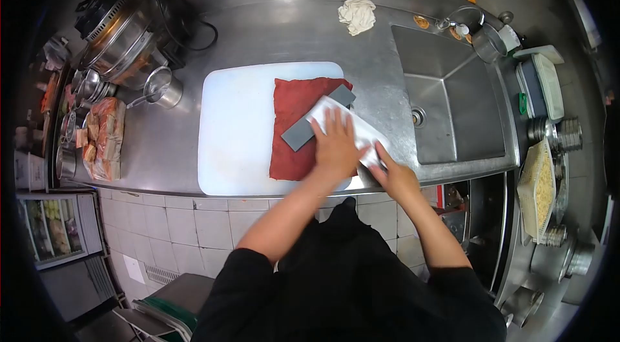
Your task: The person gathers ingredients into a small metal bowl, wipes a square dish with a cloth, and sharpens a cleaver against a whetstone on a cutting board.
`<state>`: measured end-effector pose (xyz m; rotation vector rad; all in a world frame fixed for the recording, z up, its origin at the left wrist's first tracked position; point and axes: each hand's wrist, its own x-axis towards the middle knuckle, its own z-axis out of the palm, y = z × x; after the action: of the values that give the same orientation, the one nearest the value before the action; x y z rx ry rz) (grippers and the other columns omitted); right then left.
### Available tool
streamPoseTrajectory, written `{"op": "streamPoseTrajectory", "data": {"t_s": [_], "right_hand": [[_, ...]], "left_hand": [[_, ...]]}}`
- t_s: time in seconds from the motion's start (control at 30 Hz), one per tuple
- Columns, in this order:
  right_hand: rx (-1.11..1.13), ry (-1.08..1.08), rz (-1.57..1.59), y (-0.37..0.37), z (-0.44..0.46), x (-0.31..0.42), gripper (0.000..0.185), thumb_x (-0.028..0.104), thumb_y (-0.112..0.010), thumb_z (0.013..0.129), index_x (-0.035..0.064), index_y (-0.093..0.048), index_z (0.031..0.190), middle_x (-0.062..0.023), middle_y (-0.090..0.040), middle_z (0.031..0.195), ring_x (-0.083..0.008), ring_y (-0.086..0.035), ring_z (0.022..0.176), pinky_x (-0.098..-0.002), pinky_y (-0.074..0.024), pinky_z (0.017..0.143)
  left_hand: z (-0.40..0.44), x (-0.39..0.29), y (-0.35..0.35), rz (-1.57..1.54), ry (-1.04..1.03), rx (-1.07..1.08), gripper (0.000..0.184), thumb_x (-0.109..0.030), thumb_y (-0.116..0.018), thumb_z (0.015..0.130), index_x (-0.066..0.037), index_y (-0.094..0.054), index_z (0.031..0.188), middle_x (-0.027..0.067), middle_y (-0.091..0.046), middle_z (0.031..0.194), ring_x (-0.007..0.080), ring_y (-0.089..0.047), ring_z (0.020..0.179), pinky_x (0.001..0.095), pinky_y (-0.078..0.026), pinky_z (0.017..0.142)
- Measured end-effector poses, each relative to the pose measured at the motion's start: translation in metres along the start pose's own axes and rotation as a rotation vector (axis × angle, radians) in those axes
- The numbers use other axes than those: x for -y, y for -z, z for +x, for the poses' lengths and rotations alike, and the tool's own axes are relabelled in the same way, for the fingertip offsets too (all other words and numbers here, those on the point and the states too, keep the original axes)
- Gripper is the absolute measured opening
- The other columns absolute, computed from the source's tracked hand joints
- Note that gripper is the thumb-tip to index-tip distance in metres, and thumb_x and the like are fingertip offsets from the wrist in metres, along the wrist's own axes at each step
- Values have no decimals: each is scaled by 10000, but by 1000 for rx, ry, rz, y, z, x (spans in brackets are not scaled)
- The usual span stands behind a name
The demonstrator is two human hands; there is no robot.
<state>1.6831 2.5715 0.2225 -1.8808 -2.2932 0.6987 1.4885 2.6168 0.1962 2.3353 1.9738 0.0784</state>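
Note:
A grey whetstone lies slantwise on a folded red cloth, which rests on the right part of a white cutting board. Across the stone lies the wide, shiny blade of a cleaver. My left hand presses on the blade with its fingers stretched out and spread. At the blade's near right end, my right hand is closed around the handle, which the fingers mostly hide. Both hands are slightly blurred.
A sink is set into the steel counter at right. A crumpled white cloth lies at the back. On the left stand a large metal appliance, a small pot and bagged food. A basket sits far right.

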Motion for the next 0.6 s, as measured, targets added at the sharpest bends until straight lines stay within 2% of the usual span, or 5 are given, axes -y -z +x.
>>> {"op": "streamPoseTrajectory", "data": {"t_s": [0.1,0.2,0.3,0.5,0.6], "right_hand": [[3,5,4,8,-9,-1,673,525,-599,940,333,-377,1546,-166,-743,896,-388,-718,796,-477,-561,727],[108,-14,-60,13,55,35,654,539,-558,956,330,-368,1545,-190,-734,935,-404,-706,870,-496,-549,786],[53,52,-48,15,99,66,639,548,-534,964,329,-367,1541,-201,-726,984,-415,-692,916,-507,-537,813],[66,-7,21,8,2,0,655,514,-604,948,354,-377,1541,-207,-732,921,-437,-699,837,-506,-548,745],[75,-20,45,13,-11,-3,674,489,-625,944,343,-367,1549,-208,-734,926,-444,-696,831,-506,-547,736]], "left_hand": [[-13,-17,13,-81,-3,27,915,-694,-469,923,-26,-372,1540,220,-255,1634,417,-161,1526,739,-62,1139],[30,40,13,-69,93,-36,902,-687,-471,927,-29,-377,1538,210,-263,1634,382,-175,1531,704,-45,1162],[62,94,20,-97,136,-72,880,-670,-483,933,-20,-402,1520,214,-286,1623,382,-213,1519,658,-126,1175],[-5,1,-3,-47,-7,-158,915,-670,-525,906,7,-406,1510,274,-324,1583,458,-224,1494,731,-101,1133],[-23,-18,10,-126,-14,-54,932,-682,-519,902,10,-398,1514,267,-286,1602,453,-184,1506,722,-72,1146]]}}
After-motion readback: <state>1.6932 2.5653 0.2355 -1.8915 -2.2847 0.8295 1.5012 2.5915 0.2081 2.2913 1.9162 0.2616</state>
